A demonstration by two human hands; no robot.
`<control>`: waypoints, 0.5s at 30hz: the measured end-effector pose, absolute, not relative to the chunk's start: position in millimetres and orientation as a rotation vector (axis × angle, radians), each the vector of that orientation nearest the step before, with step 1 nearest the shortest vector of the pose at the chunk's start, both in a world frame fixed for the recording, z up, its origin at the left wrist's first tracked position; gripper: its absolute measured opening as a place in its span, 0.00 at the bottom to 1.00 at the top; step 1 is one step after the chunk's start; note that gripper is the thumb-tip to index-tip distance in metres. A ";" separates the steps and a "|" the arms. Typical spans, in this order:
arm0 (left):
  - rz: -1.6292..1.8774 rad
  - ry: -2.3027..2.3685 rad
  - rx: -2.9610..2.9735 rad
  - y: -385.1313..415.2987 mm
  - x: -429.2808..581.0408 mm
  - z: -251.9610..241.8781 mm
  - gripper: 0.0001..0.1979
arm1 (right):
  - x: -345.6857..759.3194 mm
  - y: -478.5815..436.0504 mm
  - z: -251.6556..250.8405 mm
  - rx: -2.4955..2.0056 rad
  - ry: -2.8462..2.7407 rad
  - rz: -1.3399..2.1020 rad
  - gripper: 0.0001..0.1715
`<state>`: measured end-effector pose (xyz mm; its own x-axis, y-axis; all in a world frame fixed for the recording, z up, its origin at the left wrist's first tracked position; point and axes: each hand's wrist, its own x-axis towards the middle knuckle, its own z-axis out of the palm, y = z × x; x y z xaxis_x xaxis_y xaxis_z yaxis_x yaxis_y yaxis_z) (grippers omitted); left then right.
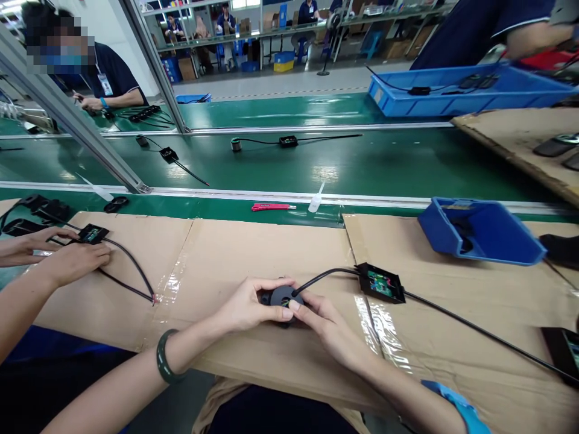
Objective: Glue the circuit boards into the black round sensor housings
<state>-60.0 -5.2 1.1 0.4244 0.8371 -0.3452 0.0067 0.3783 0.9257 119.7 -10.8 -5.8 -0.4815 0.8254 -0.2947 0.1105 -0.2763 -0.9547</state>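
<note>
My left hand (246, 306) and my right hand (326, 330) are both closed around a small round black part (281, 296) on the cardboard-covered bench (253, 253). A black cable (325, 276) runs from the part to an open black box with a green circuit board (380, 283). A second cable (479, 331) leaves the box toward the right edge. A green bangle (163, 358) sits on my left wrist.
A co-worker's hands (58, 253) on the left handle a similar black box with cables. A tilted blue bin (484, 232) stands at the right. Behind lie a red tool (270, 207) and a green conveyor (316, 163) carrying cabled assemblies. A large blue tray (452, 90) sits far right.
</note>
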 end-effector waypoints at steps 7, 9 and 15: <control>0.700 0.994 1.146 -8.2 -60.8 2.8 0.24 | 124.5 -7.8 -10.1 -1.111 -1.426 1.881 0.28; 0.725 1.026 1.195 -12.3 -58.3 1.8 0.21 | 125.1 -7.1 -13.4 -1.066 -1.385 1.926 0.30; 0.852 1.171 1.257 -21.8 -51.9 -4.7 0.19 | 116.6 -13.1 -18.8 -1.135 -1.259 1.849 0.36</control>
<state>-51.9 -21.8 -4.7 0.2361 0.9541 -0.1844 0.1184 0.1601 0.9800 116.6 -13.1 -18.8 -0.4365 0.8464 -0.3051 -0.0261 -0.3509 -0.9361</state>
